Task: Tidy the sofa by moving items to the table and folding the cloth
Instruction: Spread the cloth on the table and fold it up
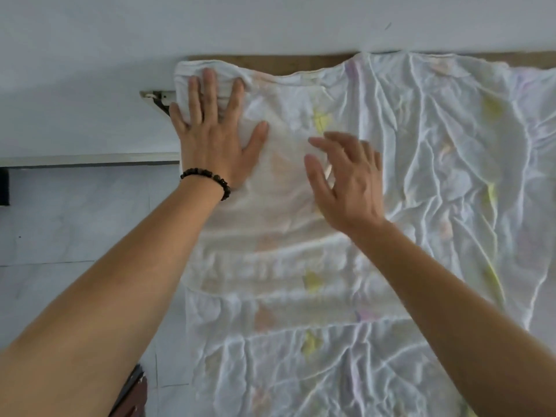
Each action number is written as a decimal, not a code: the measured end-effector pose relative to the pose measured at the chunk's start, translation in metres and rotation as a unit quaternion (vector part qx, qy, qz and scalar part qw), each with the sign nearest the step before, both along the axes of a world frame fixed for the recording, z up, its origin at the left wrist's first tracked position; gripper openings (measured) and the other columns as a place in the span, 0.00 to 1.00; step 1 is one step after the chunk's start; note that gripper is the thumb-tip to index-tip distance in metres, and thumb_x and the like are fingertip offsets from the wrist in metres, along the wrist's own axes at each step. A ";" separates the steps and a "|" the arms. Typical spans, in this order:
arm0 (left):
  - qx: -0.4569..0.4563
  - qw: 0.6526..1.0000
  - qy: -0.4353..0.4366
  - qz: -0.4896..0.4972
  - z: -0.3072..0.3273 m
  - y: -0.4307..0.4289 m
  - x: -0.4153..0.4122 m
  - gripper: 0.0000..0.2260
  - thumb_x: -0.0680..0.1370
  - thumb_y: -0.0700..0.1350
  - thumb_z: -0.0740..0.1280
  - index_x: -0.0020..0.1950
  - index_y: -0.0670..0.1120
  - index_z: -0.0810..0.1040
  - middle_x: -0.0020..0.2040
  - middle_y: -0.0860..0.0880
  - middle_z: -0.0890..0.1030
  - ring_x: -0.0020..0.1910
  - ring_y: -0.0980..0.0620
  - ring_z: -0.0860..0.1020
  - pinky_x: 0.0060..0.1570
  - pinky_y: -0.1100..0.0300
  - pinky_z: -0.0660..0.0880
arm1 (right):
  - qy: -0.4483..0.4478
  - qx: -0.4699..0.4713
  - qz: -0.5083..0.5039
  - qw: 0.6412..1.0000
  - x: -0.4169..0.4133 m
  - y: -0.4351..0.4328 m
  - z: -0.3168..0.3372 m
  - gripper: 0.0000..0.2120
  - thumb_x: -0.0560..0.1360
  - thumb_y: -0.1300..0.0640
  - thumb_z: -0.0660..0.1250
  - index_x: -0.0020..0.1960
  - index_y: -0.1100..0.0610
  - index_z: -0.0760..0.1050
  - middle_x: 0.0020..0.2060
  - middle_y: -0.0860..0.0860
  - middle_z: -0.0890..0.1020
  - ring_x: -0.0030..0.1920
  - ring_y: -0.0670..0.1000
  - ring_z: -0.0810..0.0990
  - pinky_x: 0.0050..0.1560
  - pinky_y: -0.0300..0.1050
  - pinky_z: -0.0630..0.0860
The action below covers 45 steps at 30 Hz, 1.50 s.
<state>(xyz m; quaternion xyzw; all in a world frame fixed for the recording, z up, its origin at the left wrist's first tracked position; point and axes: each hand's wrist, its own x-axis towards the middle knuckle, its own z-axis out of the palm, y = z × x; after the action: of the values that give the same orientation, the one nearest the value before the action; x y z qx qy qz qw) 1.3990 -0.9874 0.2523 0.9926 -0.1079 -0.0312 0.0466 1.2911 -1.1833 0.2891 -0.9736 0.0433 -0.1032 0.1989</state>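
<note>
Folding: left grip (pixel 210 136) flat on the cloth (pixel 436 176), fingers splayed; right grip (pixel 349 182) hovers empty, fingers apart. Smoothing likely next.

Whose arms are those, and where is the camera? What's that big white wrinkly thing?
Those are a person's own two arms. The camera sits on their head and looks down, so you see what they see. The big thing is a thin white crumpled cloth with faint yellow and pink patches, spread out flat. The left hand, with a dark beaded bracelet on its wrist, presses flat on the cloth's far left corner. The right hand has its fingers spread, on or just above the cloth; I cannot tell which. Neither hand holds anything.
</note>
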 end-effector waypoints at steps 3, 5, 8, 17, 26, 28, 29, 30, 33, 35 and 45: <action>0.002 1.000 -0.008 -0.002 -0.001 -0.001 0.001 0.33 0.78 0.71 0.43 0.79 0.57 0.50 0.80 0.41 0.49 0.78 0.40 0.47 0.71 0.33 0.47 | 0.042 -0.045 0.008 0.998 0.063 -0.028 0.004 0.24 0.82 0.41 0.53 0.73 0.49 0.71 0.71 0.53 0.72 0.70 0.56 0.69 0.69 0.52 0.62; 0.007 1.000 -0.021 0.002 -0.001 -0.001 0.000 0.33 0.78 0.70 0.44 0.79 0.56 0.50 0.80 0.41 0.49 0.78 0.39 0.48 0.72 0.33 0.47 | 0.143 -0.104 0.069 0.982 0.090 -0.039 -0.003 0.29 0.80 0.37 0.48 0.78 0.47 0.60 0.77 0.52 0.63 0.77 0.57 0.59 0.75 0.54 0.54; 0.008 1.000 -0.024 0.015 0.001 -0.003 -0.001 0.33 0.77 0.70 0.44 0.79 0.56 0.51 0.80 0.41 0.50 0.78 0.40 0.49 0.71 0.33 0.48 | 0.154 -0.160 0.039 0.974 0.099 -0.047 -0.012 0.35 0.78 0.31 0.47 0.80 0.47 0.54 0.78 0.57 0.59 0.78 0.59 0.55 0.77 0.57 0.49; 0.015 0.999 -0.011 0.029 -0.002 -0.005 0.001 0.35 0.76 0.72 0.42 0.78 0.57 0.49 0.80 0.42 0.48 0.78 0.41 0.47 0.72 0.35 0.49 | 0.108 -0.064 -0.041 0.991 -0.008 -0.040 -0.014 0.37 0.79 0.30 0.50 0.81 0.48 0.51 0.80 0.60 0.50 0.79 0.63 0.46 0.77 0.61 0.44; -0.004 1.000 0.001 0.024 0.013 -0.011 0.008 0.27 0.78 0.65 0.45 0.73 0.55 0.59 0.77 0.41 0.56 0.76 0.38 0.53 0.68 0.32 0.55 | 0.146 -0.095 -0.095 0.980 -0.048 -0.040 -0.011 0.33 0.82 0.36 0.49 0.81 0.52 0.53 0.80 0.59 0.51 0.80 0.60 0.47 0.78 0.60 0.43; 0.006 1.000 -0.028 0.006 0.024 -0.014 -0.003 0.23 0.81 0.58 0.47 0.74 0.52 0.61 0.76 0.39 0.58 0.76 0.37 0.55 0.69 0.31 0.52 | 0.096 -0.086 -0.108 0.986 -0.074 -0.028 -0.003 0.29 0.83 0.41 0.51 0.80 0.55 0.58 0.79 0.60 0.55 0.80 0.61 0.50 0.78 0.61 0.45; 0.008 0.998 -0.056 -0.003 0.030 -0.014 -0.014 0.22 0.82 0.56 0.48 0.74 0.51 0.61 0.77 0.38 0.58 0.76 0.38 0.56 0.69 0.31 0.51 | 0.072 -0.068 -0.108 0.989 -0.092 -0.020 0.000 0.28 0.84 0.43 0.53 0.79 0.56 0.61 0.79 0.61 0.56 0.79 0.61 0.52 0.77 0.62 0.47; -0.002 0.996 -0.084 -0.011 0.036 -0.015 -0.031 0.22 0.83 0.55 0.49 0.75 0.50 0.62 0.77 0.38 0.58 0.76 0.38 0.57 0.70 0.33 0.52 | 0.050 -0.048 -0.109 0.992 -0.113 -0.011 0.003 0.26 0.84 0.45 0.54 0.78 0.57 0.62 0.78 0.61 0.57 0.79 0.62 0.53 0.77 0.62 0.50; -0.125 0.981 -0.138 -0.059 0.052 -0.015 -0.115 0.20 0.84 0.54 0.54 0.71 0.45 0.70 0.73 0.38 0.65 0.73 0.38 0.63 0.68 0.39 0.60 | 0.005 -0.028 -0.122 0.992 -0.189 0.007 0.005 0.26 0.83 0.48 0.59 0.76 0.60 0.64 0.77 0.64 0.59 0.78 0.63 0.55 0.75 0.64 0.54; -0.184 0.970 -0.127 -0.094 0.053 -0.007 -0.194 0.18 0.82 0.52 0.60 0.67 0.43 0.75 0.70 0.37 0.69 0.72 0.36 0.65 0.66 0.37 0.62 | 0.009 -0.034 -0.130 0.991 -0.239 0.016 0.006 0.28 0.82 0.48 0.60 0.76 0.63 0.62 0.77 0.67 0.57 0.78 0.65 0.54 0.75 0.65 0.55; -0.023 0.987 0.059 -0.148 0.019 0.018 -0.437 0.29 0.81 0.61 0.52 0.80 0.49 0.54 0.79 0.39 0.50 0.78 0.39 0.49 0.71 0.31 0.49 | 0.236 -0.050 -0.080 0.967 -0.371 0.004 -0.006 0.37 0.79 0.31 0.49 0.81 0.48 0.47 0.80 0.57 0.44 0.80 0.57 0.40 0.79 0.57 0.41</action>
<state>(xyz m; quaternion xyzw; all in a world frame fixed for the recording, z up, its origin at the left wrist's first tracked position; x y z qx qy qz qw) 0.9625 -0.9699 0.2716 0.9606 -0.2518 -0.0942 0.0710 0.9205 -1.1789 0.2828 -0.9726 0.1615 0.1115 0.1248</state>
